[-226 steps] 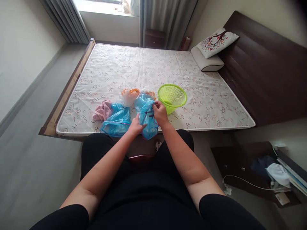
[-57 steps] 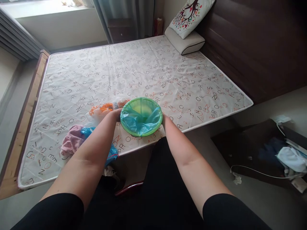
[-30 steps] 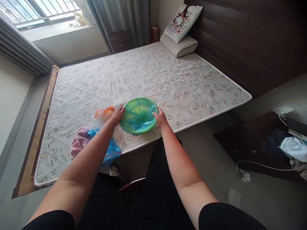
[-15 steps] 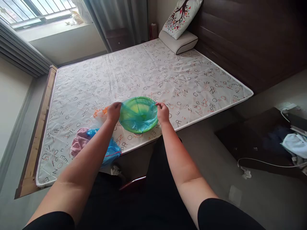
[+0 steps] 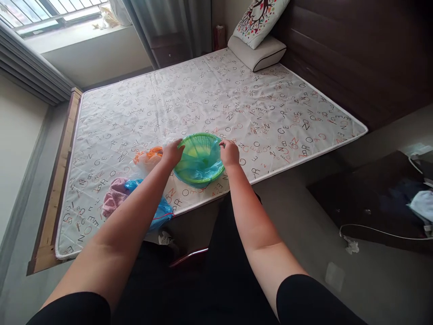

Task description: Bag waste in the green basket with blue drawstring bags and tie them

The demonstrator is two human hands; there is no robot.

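Head view: lettered mattress [image 5: 189,104] bears green basket [image 5: 200,155], window [image 5: 37,12] beyond.

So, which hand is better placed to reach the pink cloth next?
Probably the left hand: it's at the left of the green mesh basket, nearer the pink cloth; the right hand is on the basket's opposite side.

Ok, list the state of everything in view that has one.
Green plastic mesh basket: upright, lined.
Translucent blue plastic bag: spread open inside the basket.
Left hand: at the rim, grip unclear.
Right hand: pinching the bag's edge.
Pink fabric cloth: crumpled.
Blue plastic bag with red drawstring: crumpled, partly hidden.
Orange-and-white plastic bag: bunched up.
White tree-print fabric cushion: tilted.
Grey fabric curtains: drawn apart.
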